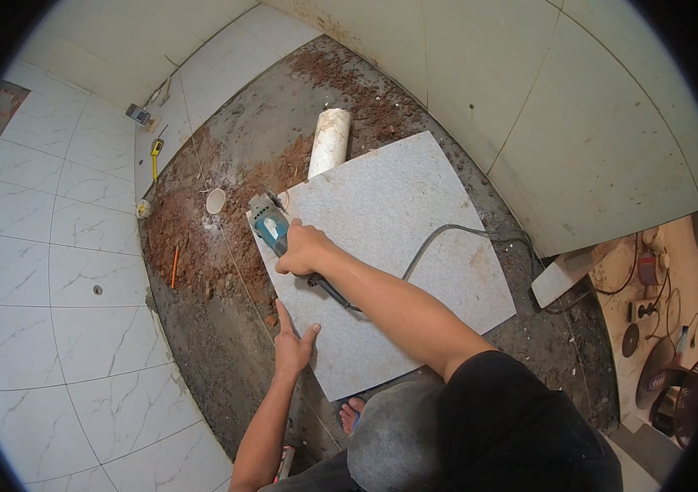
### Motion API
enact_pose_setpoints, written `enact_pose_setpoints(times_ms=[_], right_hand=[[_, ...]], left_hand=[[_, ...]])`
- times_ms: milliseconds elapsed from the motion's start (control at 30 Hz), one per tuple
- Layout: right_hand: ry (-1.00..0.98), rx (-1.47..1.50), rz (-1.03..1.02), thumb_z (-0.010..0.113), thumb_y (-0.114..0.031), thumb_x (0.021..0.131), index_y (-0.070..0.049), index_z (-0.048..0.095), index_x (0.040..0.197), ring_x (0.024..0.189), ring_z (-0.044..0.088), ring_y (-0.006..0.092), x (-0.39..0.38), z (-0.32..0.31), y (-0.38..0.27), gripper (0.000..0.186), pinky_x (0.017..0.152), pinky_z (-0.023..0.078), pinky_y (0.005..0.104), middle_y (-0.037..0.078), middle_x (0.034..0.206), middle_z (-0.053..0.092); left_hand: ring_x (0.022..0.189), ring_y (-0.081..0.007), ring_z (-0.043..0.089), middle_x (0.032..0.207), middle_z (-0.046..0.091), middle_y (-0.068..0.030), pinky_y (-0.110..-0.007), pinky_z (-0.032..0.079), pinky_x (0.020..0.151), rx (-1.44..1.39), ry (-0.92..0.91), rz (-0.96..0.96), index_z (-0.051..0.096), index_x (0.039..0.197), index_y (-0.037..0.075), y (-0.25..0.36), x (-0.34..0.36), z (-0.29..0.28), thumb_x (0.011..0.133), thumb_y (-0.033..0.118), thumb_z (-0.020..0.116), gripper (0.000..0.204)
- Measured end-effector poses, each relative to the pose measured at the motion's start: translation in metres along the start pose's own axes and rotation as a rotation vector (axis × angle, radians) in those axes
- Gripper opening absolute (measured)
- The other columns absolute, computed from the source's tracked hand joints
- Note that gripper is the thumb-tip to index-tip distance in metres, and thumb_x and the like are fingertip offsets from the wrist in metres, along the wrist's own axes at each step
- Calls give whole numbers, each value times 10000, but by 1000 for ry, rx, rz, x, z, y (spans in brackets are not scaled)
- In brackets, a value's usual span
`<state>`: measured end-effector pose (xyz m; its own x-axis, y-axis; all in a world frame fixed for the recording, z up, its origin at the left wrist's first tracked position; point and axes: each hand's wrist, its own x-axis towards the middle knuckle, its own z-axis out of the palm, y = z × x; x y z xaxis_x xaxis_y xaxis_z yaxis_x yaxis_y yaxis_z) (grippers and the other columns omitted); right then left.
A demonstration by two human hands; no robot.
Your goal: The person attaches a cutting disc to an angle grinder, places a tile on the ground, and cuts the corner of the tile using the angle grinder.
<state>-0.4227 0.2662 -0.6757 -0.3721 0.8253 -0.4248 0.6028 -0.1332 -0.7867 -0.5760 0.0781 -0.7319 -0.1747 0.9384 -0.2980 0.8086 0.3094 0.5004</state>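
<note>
My right hand (pixel 304 248) is wrapped round a teal angle grinder (pixel 269 225) with a grey metal head. The grinder is at the far left corner of a large pale grey tile (pixel 402 238), and its black cord (pixel 424 246) runs across the tile to the right. Beside the tile's left edge is my left hand (pixel 291 351), with index finger and thumb stretched apart. Its thumb lies at the tile's edge; the other fingers are partly hidden. My right forearm covers part of the tile, which lies tilted over the rough floor.
A white pipe (pixel 330 141) sticks out past the tile's far edge. Left of it are reddish rubble (pixel 193 262), a round pipe opening (pixel 215 201), an orange pencil-like stick (pixel 175 266) and a yellow tape measure (pixel 157 149). A fan (pixel 693 398) and cords stand at the right.
</note>
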Motion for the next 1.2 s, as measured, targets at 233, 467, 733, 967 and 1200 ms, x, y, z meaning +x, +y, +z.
enact_pose_setpoints(times_ms=[233,467,733,967,1200], right_hand=[[72,-39,-81,790,-229,694,141,431,1284,1058,687,430,-6,4,-7,783,906,568,446,308,1123,678],[161,-8,-117,763,-176,707,139,421,1264,1032,700,434,-6,-3,-11,726,889,574,461,320,1101,685],[137,-31,-105,801,-235,708,137,420,1270,990,704,443,5,1,6,775,863,575,460,318,1039,693],[100,-5,-62,795,-207,690,116,448,1246,1070,690,428,10,-6,2,731,924,563,451,306,1131,684],[88,2,-58,794,-198,675,113,453,1246,1079,687,423,19,-6,-3,734,927,562,441,300,1148,679]], left_hand=[[1055,-509,665,1145,645,-398,-479,534,913,-7,-63,-50,9,1611,14,10,0,-4,896,313,746,1069],[1034,-515,668,1110,652,-402,-481,534,904,-18,12,77,-3,1611,17,-5,0,2,900,316,743,1073],[1044,-510,667,1134,647,-398,-476,531,917,-8,-31,6,-1,1611,15,3,-1,-1,902,322,744,1074],[1065,-502,664,1170,633,-405,-477,531,927,-37,-51,-5,-10,1611,14,8,-2,-2,905,324,742,1077],[1086,-492,663,1197,625,-403,-474,528,949,-6,-56,-13,-29,1612,19,7,-2,-4,908,306,742,1082]])
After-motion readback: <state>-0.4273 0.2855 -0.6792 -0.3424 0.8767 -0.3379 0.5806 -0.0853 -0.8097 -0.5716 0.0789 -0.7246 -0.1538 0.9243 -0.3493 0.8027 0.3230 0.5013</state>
